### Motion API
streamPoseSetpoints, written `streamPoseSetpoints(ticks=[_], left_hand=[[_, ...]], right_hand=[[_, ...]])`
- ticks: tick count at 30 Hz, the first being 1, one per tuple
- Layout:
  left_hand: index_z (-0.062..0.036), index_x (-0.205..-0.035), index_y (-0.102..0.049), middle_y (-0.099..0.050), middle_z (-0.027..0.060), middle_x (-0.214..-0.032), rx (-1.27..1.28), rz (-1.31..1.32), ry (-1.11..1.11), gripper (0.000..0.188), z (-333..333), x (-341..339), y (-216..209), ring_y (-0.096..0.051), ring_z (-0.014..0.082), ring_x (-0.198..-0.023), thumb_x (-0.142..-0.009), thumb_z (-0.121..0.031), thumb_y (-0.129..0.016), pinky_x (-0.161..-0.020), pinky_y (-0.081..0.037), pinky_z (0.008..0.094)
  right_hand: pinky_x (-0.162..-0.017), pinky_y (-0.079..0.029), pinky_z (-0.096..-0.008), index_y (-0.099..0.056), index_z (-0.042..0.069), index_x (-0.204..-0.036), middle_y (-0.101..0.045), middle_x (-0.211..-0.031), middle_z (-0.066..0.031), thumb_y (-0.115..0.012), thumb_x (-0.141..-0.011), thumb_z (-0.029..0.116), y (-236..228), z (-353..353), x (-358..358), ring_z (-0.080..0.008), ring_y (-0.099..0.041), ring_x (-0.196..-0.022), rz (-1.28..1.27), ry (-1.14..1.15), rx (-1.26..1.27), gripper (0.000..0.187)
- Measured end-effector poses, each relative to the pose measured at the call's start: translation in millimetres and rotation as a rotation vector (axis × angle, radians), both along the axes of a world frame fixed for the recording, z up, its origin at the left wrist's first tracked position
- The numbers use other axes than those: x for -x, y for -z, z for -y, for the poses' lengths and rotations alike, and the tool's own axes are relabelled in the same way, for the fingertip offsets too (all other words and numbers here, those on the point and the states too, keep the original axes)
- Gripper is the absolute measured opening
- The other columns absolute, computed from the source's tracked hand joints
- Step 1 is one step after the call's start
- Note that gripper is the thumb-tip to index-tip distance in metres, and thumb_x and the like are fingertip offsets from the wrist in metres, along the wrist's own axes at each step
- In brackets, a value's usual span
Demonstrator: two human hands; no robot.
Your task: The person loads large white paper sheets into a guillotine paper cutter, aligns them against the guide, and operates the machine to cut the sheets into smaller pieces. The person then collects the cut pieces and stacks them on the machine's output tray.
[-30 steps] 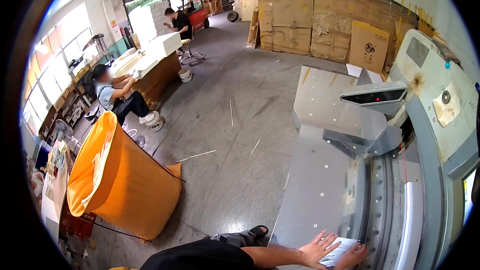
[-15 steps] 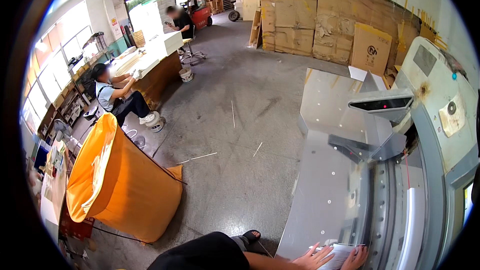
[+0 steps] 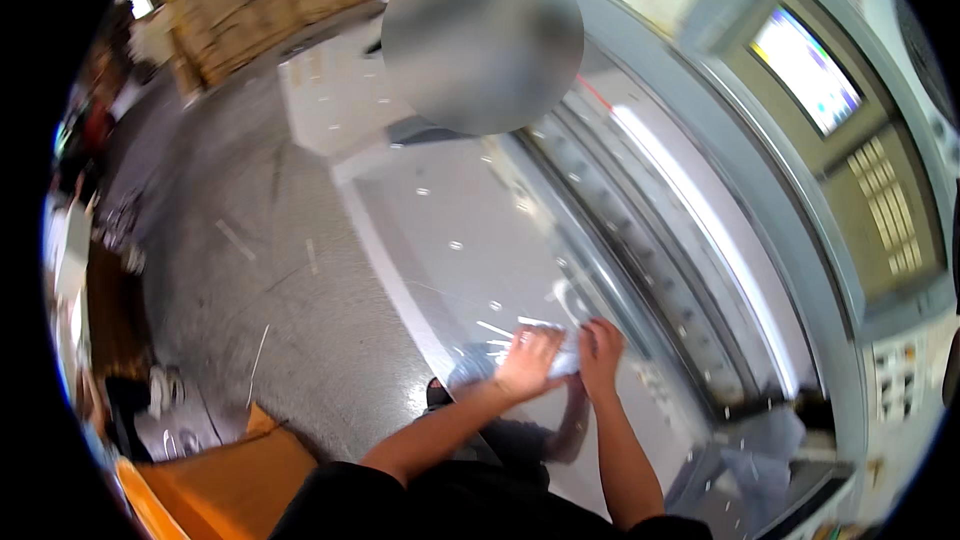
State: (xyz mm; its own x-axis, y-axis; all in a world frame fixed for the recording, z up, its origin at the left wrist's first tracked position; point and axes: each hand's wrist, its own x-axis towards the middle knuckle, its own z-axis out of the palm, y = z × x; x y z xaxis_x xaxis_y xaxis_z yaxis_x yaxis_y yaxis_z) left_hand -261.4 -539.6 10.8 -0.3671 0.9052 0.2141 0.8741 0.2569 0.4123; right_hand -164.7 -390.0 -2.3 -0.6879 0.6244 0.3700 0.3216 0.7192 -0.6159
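Both my hands rest over the grey metal table (image 3: 440, 225) of a large cutting machine, close together and slightly smeared by motion. Between them lies a small bundle of white paper (image 3: 566, 352), mostly covered by my fingers. My left hand (image 3: 530, 358) lies over its left side with fingers bent. Along its right side, my right hand (image 3: 602, 345) curls its fingers against the edge. Thin white strips (image 3: 494, 329) lie on the metal just beyond my left hand. The exact shape of the bundle is hidden.
The machine's long slot and light bar (image 3: 700, 230) run to my right, with a lit screen (image 3: 806, 68) beyond. An orange bin (image 3: 230, 480) stands at the lower left. Cardboard sheets (image 3: 250, 0) line the back. White scraps (image 3: 259, 365) lie on the floor.
My view has swung right toward the machine. Both hands, earlier low at the picture's edge with fingers spread on white paper, now show fully, closed in around the bundle.
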Motion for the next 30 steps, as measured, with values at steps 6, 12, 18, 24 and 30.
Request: streamPoseSetpoints(ticks=[6,12,18,24,30], left_hand=[[-0.0028,-0.136,-0.044,-0.049,0.0104,-0.129,-0.070,0.071,0.150,0.085,5.0,19.4,0.4,-0.044,0.0273,-0.119,-0.071,-0.050,-0.073,-0.103,-0.031,0.0449],[-0.0022,-0.145,-0.029,-0.029,0.0203,-0.149,0.126,-0.029,0.132,0.104,-2.0,21.8,-32.8,-0.020,0.0352,-0.142,-0.070,-0.061,-0.069,-0.116,-0.009,0.0517],[0.0012,-0.143,-0.033,-0.027,0.0191,-0.152,0.195,0.027,0.320,0.096,-29.3,65.9,-11.0,-0.015,0.0363,-0.144,-0.078,-0.065,-0.058,-0.114,-0.004,0.0577],[0.0048,-0.137,-0.039,-0.037,0.0217,-0.145,0.028,0.114,0.472,0.091,8.4,56.2,-9.6,-0.026,0.0394,-0.139,-0.076,-0.056,-0.067,-0.113,-0.011,0.0593],[0.0033,-0.127,-0.047,-0.049,0.0183,-0.127,-0.171,0.072,0.408,0.082,-2.1,26.6,-0.3,-0.039,0.0383,-0.128,-0.070,-0.050,-0.074,-0.111,-0.020,0.0560]], right_hand=[[-0.097,-0.039,-0.0425,-0.063,0.005,-0.109,-0.059,-0.121,-0.0123,-0.059,-0.086,0.015,-2.0,16.0,-34.3,-0.0333,-0.052,-0.111,-0.014,0.046,0.176,0.025],[-0.097,-0.040,-0.0440,-0.059,0.004,-0.116,-0.058,-0.121,-0.0159,-0.060,-0.086,0.017,-14.2,36.9,-50.2,-0.0356,-0.052,-0.111,-0.039,0.222,0.105,0.032],[-0.079,-0.048,-0.0445,-0.058,0.001,-0.110,-0.056,-0.102,-0.0203,-0.062,-0.084,0.019,-34.0,77.2,-81.3,-0.0362,-0.058,-0.092,0.109,0.674,0.377,0.031],[-0.076,-0.048,-0.0372,-0.058,-0.001,-0.111,-0.057,-0.095,-0.0173,-0.057,-0.083,0.006,-4.5,173.4,-39.5,-0.0308,-0.058,-0.093,-0.001,0.579,0.383,0.029],[-0.076,-0.054,-0.0349,-0.057,-0.001,-0.112,-0.061,-0.108,-0.0148,-0.048,-0.089,0.001,-9.4,210.3,-30.1,-0.0245,-0.063,-0.093,-1.049,0.696,1.186,0.024]])
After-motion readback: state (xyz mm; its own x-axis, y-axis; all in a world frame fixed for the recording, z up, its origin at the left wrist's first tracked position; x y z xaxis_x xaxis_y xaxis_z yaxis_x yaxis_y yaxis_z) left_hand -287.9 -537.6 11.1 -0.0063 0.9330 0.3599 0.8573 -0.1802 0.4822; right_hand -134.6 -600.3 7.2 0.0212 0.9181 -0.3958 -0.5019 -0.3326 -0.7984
